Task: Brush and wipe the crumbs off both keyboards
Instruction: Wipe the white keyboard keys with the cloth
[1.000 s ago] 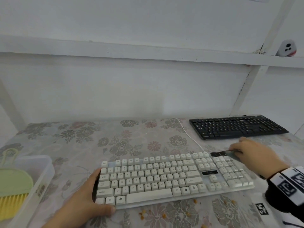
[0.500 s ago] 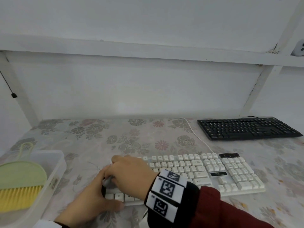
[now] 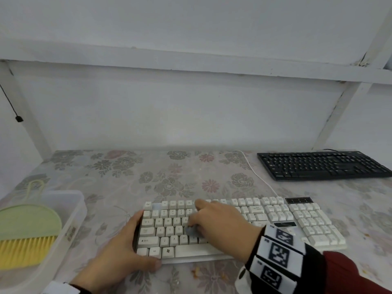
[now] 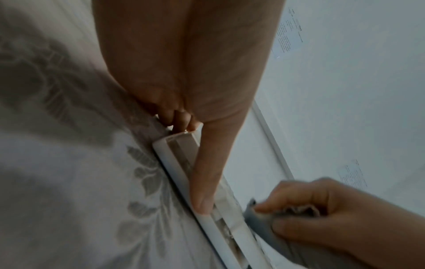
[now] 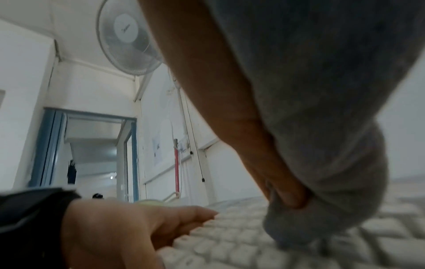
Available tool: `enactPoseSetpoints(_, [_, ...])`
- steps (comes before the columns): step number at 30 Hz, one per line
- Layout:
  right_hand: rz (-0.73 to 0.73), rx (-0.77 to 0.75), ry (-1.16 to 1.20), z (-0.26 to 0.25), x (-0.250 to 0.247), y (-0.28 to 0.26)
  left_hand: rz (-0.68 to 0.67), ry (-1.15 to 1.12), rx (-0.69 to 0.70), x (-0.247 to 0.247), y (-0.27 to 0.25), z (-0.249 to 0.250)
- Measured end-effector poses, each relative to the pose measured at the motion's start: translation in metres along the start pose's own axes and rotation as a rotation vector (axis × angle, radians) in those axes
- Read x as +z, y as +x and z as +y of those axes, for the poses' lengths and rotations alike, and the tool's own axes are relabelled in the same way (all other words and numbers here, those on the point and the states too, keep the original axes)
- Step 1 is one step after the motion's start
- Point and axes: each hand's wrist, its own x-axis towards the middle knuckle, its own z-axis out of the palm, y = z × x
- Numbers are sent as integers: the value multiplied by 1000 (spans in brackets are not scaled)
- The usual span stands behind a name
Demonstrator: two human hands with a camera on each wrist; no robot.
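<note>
White walls (image 3: pixel 191 115), wall fan (image 5: pixel 128 36), blue-framed doorway (image 5: pixel 92 154).

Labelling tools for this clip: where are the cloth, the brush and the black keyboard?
cloth (image 5: pixel 322 127), right wrist view, its middle fold.
brush (image 3: pixel 25 249), head view, yellow bristles.
black keyboard (image 3: pixel 322 165), head view, middle keys.

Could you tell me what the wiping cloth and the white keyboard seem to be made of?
Cloth: soft grey fabric, matte, probably microfibre; it bunches and folds in the right hand.
White keyboard: hard moulded plastic with a slight sheen, judging by its rigid keys and smooth frame.
</note>
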Motion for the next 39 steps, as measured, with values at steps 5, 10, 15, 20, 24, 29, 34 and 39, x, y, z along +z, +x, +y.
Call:
enactPoseSetpoints(5, [27,20,-14,-9,-14,7,-4,-22,-5,0,0,2])
enactPoseSetpoints(10, [105,-140,119,-53,-11,40,4,-59,-8,1,1,1])
enactPoseSetpoints(15, [64,-162,71,-62,0,40,-2,-14,1,-1,2,-1])
enactPoseSetpoints(20, [8,-78,44,-28,-2,20,3,-12,-8,0,0,1])
enactPoseSetpoints(24, [-28,-16,17,-16,-8,12,-4,-12,-3,1,-1,3])
enactPoseSetpoints(29, [31,5,-9,-34,-17,27,3,-60,-20,2,0,2])
enactPoseSetpoints(34, [95,-134,84,-69,-9,46,22,35,-33,-1,3,-4])
enactPoseSetpoints(39, [55,-115,65,-54,4,32,26,7,4,1,3,-4])
